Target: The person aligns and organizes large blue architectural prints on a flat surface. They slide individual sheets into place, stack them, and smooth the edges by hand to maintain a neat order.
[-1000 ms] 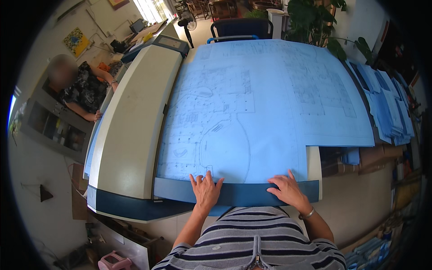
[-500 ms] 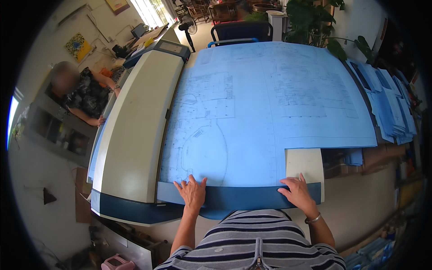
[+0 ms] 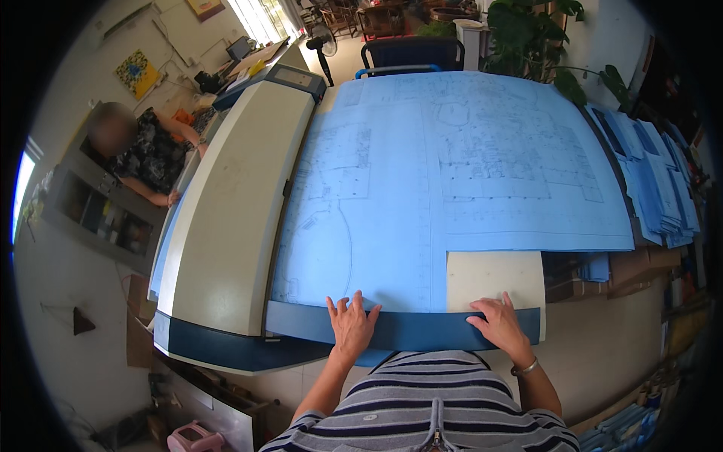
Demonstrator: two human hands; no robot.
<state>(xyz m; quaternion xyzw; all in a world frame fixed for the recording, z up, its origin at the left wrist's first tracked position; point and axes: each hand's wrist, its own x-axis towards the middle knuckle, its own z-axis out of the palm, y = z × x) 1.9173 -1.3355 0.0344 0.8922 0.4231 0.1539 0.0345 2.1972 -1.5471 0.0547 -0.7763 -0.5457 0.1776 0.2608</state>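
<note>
A large blue drawing sheet (image 3: 384, 248) with fine line work lies across the machine's flat table, its left side at the slot of a long cream machine (image 3: 233, 203). My left hand (image 3: 352, 328) rests on the dark blue front rail (image 3: 422, 329), fingers spread and fingertips on the sheet's near edge. Farther right, my right hand (image 3: 498, 324) lies over the same rail, fingers loosely bent and apart, thumb to the left. Its fingertips reach the bare cream tabletop (image 3: 493, 279) beside the sheet. Another printed blue sheet (image 3: 520, 181) covers the table's right part.
Folded blue sheets (image 3: 651, 181) are piled at the right, above cardboard boxes (image 3: 640, 267). Across the machine at the left stands another person (image 3: 154, 158), a hand at its far side. A chair (image 3: 413, 54) and a leafy plant (image 3: 520, 38) are beyond the table.
The nearer blue sheet has shifted left toward the machine's slot, baring more cream tabletop. My left hand has moved right along the rail; my right hand stays about where it was.
</note>
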